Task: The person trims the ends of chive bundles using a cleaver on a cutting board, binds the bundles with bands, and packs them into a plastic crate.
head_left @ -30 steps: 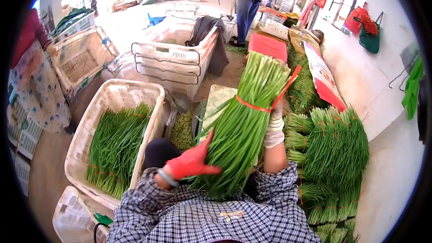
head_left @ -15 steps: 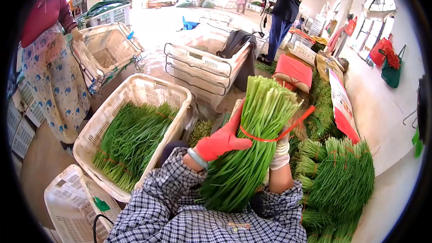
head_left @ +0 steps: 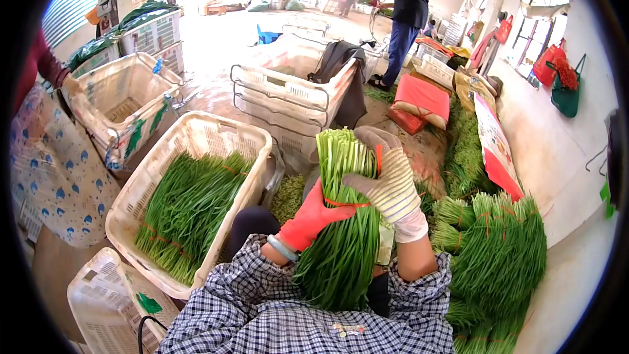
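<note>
Bundle (head_left: 343, 233) right between both hands, long axis running away from wearer's body: pale stems (head_left: 337, 157) at far end, dark leaves (head_left: 337, 269) toward wearer. Red-gloved left grip (head_left: 310, 217) wrapped round its left side at band (head_left: 347, 205). Striped-gloved right grip (head_left: 393, 183) curled at stems' right side, nearer cut ends; loose band tip there, can't tell if pinched. Leaves thin, kinda floppy; stems straight, blunt-cut. Band flat, orange-red.

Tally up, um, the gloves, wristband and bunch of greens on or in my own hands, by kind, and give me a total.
Red glove: 1
Striped glove: 1
Pale wristband: 1
Held bunch of greens: 1
Total: 4
</note>
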Tool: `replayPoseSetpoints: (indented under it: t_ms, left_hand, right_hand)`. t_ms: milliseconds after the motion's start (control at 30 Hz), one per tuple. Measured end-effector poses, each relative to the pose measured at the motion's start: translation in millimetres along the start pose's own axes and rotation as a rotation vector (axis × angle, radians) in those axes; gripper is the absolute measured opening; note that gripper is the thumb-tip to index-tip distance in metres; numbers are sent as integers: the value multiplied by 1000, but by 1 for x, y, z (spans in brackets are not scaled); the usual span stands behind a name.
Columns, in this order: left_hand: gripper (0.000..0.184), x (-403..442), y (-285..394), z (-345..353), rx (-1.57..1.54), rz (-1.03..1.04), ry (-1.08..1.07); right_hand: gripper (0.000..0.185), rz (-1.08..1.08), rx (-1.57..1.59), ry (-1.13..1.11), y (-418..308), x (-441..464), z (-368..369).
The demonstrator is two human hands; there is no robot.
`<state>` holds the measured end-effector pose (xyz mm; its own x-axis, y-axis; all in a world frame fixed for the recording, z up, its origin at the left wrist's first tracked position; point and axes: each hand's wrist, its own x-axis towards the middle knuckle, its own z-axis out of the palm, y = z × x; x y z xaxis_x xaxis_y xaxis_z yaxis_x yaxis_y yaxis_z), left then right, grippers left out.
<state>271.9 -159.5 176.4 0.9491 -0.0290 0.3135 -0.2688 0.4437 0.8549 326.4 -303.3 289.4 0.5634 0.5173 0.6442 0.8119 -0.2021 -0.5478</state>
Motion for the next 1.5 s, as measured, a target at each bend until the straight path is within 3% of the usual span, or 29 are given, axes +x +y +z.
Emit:
replayPoseSetpoints:
  t_ms: [33, 67, 167, 233, 333, 433, 500, 533, 567, 633, 667, 700, 733, 800, 833, 967, 1000, 1100, 1133, 1233, 1267, 1333, 1400, 1433, 1500]
  left_hand:
    - [74, -1, 4, 4, -2, -2, -7]
    - [77, -4, 9, 8, 5, 0, -16]
    - [84, -6, 10, 8, -16, -19, -33]
    - [84, -6, 11, 11, 30, -12, -40]
    - [83, -3, 11, 8, 4, 29, -24]
    - [80, 4, 20, 5, 42, 88, 25]
    - [79, 10, 24, 2, 49, 161, 73]
    - [79, 13, 24, 0, 79, 217, 105]
    - [79, 14, 26, 0, 74, 221, 154]
    - [86, 10, 36, -4, 225, 319, 248]
    - [91, 10, 36, -9, 254, 409, 263]
    - [96, 10, 36, -13, 292, 498, 267]
    - [102, 7, 40, -15, 366, 551, 295]
    - [107, 4, 51, -15, 453, 601, 355]
    - [112, 1, 56, -13, 501, 589, 346]
    - [123, -1, 65, -3, 607, 616, 268]
    - [123, -1, 72, 0, 600, 620, 274]
    - [125, 3, 79, 1, 626, 777, 263]
    - [126, 5, 79, -2, 562, 644, 254]
    - [128, 25, 76, -8, 337, 425, 210]
    - [128, 32, 63, -16, 430, 466, 225]
    - [128, 32, 42, -30, 542, 527, 221]
    - [126, 26, 38, -44, 674, 398, 228]
    - [126, 30, 40, -46, 683, 405, 224]
    - [105, 33, 42, -50, 498, 352, 283]
  right_hand:
    - [60, -33, -174, 0, 1, 1, 1]
    - [38, -8, -40, 89, -1, 2, 4]
    - [26, 81, 149, 182, 11, -1, 7]
    - [16, 48, 35, 224, 30, 3, -2]
    - [36, -68, 682, 242, 29, 1, -19]
    - [85, -46, 826, 324, 55, -16, -11]
    - [95, 200, 690, 224, 43, -41, 25]
    - [113, 225, 332, 47, 60, -59, 34]
    - [106, 181, -109, -26, 37, -72, 40]
    - [82, 690, 510, -181, 40, -98, 52]
    - [76, 707, 424, -393, 55, -111, 49]
    - [77, 515, -13, -747, 88, -128, 41]
    - [83, 774, -159, -835, 53, -104, 29]
    - [96, 568, 100, -284, 95, -129, 5]
    - [108, 292, 6, -223, 115, -117, -12]
    - [72, -99, 279, -209, 46, -60, 9]
    - [75, -95, -155, -138, 36, -61, 25]
    - [79, 41, -227, -92, 53, -62, 54]
    - [81, 141, -222, -97, 68, -66, 57]
    - [80, 245, 173, 150, 86, -52, 76]
    - [80, 220, 361, 236, 80, -36, 87]
    - [81, 214, 635, 231, 60, -10, 89]
    - [85, 412, 846, 142, 28, 14, 88]
    - [85, 401, 852, 146, 30, 19, 95]
    - [93, 364, 10, 20, 28, 22, 109]
